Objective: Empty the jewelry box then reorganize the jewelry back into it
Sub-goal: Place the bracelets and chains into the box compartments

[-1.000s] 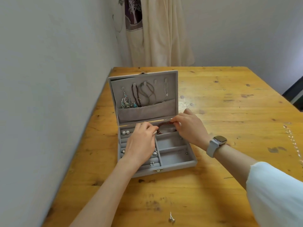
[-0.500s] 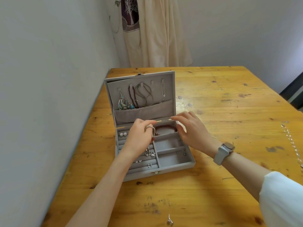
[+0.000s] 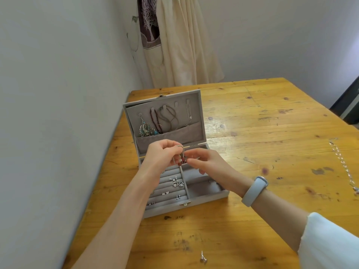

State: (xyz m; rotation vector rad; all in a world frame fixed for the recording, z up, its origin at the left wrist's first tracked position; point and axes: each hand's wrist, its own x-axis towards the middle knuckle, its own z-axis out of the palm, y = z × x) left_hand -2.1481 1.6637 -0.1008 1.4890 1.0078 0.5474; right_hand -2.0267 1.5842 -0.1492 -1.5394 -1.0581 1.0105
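Observation:
The grey jewelry box [image 3: 208, 199] stands open on the wooden table [image 3: 262, 133], its lid upright with necklaces [image 3: 165, 120] and a turquoise pendant [image 3: 145, 130] hanging inside. Small earrings and rings [image 3: 175, 183] sit in the padded rows at the box's left. My left hand [image 3: 162, 156] holds a thin silver loop [image 3: 181, 152] above the box's back compartments. My right hand [image 3: 206, 162] pinches red beads [image 3: 182, 162] at the loop's lower end. Both hands meet over the box.
A silver stud earring [image 3: 203, 259] lies on the table near the front edge. A silver chain [image 3: 342, 166] lies at the far right. A wall runs along the table's left side, and a cream curtain [image 3: 184, 45] hangs behind it.
Both hands rose from the back compartment of the box. The left hand lifted a silver loop, and the right hand came in to pinch red beads at its lower end.

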